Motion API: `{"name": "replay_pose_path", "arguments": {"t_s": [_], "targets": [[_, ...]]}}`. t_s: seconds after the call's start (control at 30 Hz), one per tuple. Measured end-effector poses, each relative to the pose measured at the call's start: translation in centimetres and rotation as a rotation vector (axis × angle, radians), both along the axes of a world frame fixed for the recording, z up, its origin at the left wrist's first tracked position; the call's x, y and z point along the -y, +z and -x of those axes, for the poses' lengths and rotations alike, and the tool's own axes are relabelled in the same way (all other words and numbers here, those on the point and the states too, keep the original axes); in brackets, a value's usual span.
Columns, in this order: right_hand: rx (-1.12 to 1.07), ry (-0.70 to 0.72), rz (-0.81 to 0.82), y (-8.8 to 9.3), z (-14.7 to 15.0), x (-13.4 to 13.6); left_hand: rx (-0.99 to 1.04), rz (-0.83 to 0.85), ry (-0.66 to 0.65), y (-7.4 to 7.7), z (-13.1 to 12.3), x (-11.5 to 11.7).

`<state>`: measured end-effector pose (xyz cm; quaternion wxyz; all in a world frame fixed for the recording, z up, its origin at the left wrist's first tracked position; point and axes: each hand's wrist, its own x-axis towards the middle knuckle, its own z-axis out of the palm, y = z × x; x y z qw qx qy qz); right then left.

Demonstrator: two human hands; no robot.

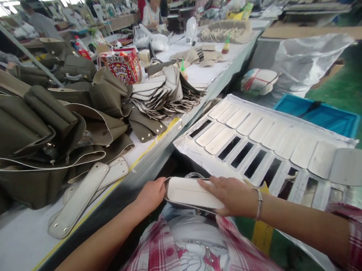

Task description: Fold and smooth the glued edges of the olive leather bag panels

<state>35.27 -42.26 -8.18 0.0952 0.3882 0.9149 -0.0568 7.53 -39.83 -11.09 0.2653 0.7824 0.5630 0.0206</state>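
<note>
In front of my waist I hold an oblong leather panel [188,193], pale on its upper face with a dark rim and rounded corners. My left hand [154,194] is closed on its left end. My right hand [232,196] grips the other end, thumb side across the pale face. To my right, a white slotted rack [238,170] carries a row of similar pale panels [264,131]. On the table to my left lie two crossed pale strap pieces [79,197] with metal studs near their ends.
Dark olive leather bags [35,122] are heaped on the white table [17,248] at left. Beyond them are stacked strap pieces [165,91], a patterned red box [121,67] and a small bottle [226,45]. A blue bin [320,114] stands behind the rack. People work farther back.
</note>
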Motion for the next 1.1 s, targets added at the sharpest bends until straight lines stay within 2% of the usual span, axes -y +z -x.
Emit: {"name": "replay_pose_path", "arguments": {"t_s": [0.17, 0.4, 0.47, 0.53, 0.6, 0.67, 0.73, 0.77, 0.83, 0.87, 0.97, 1.03, 1.1], "targets": [[0.054, 0.042, -0.048, -0.4, 0.8, 0.4, -0.103, -0.045, -0.004, 2.1, -0.7, -0.3], [0.117, -0.008, -0.022, -0.1, 2.7, 0.1, -0.330, -0.046, -0.063, 2.3, -1.8, -0.5], [0.118, -0.005, 0.008, 0.1, 2.8, -0.2, -0.325, -0.100, -0.069, 3.0, -1.7, -0.3], [0.108, 0.001, 0.038, 0.2, 2.7, -0.3, -0.197, -0.203, -0.104, 3.8, -2.0, 0.1], [0.099, -0.010, 0.056, 0.2, 2.7, -0.3, 0.008, -0.251, -0.229, 4.2, -3.0, 0.6], [0.094, -0.035, 0.060, 0.2, 2.7, -0.2, 0.150, -0.190, -0.446, 3.9, -4.5, 1.0], [0.058, -0.069, 0.106, 0.4, 2.3, -0.4, 0.154, -0.114, -0.633, 2.8, -6.0, 1.2], [0.010, -0.092, 0.164, 0.6, 1.8, -0.7, 0.126, -0.090, -0.686, 2.2, -6.5, 1.2], [-0.164, -0.188, 0.367, 1.1, 0.0, -1.5, 0.072, -0.069, -0.722, 1.1, -7.1, 1.1], [-0.283, -0.289, 0.489, 1.4, -1.2, -1.9, 0.056, -0.065, -0.729, 0.8, -7.1, 1.0], [-0.543, -0.742, 0.851, 1.9, -5.5, -1.8, 0.029, -0.060, -0.730, 0.2, -6.8, 0.7], [-0.556, -0.947, 0.998, 1.9, -7.6, -0.6, 0.010, -0.053, -0.733, 0.1, -6.7, 0.7], [-0.520, -1.001, 1.072, 1.5, -8.5, 1.1, -0.005, -0.038, -0.751, 0.3, -7.0, 0.7]]}}
